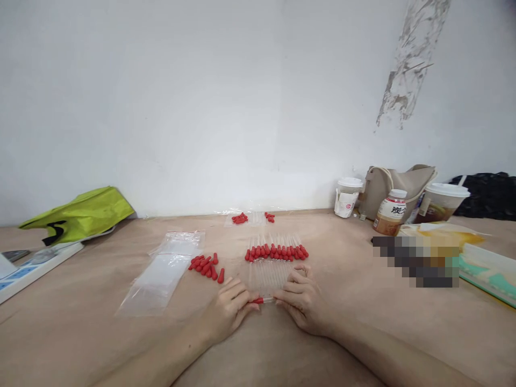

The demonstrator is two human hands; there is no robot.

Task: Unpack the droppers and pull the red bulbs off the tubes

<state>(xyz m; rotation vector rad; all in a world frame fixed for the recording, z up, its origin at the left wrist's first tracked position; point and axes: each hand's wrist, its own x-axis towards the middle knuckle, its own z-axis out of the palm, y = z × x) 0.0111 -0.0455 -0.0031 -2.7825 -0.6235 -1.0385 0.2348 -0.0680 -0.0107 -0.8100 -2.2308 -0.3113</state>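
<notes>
Between thumb and fingers, my left hand pinches a red rubber dropper bulb. My right hand grips a clear dropper tube, whose end meets the bulb. Just beyond lie bare clear tubes side by side. Behind them is a row of tubes capped with red bulbs. A loose pile of red bulbs rests left of the tubes, near my left hand. Flat clear plastic bags are farther left.
Two more small heaps of red bulbs lie near the wall. On the right stand a lidded cup, a bottle, another drink cup and a beige bag. A power strip and a yellow-green bag are left.
</notes>
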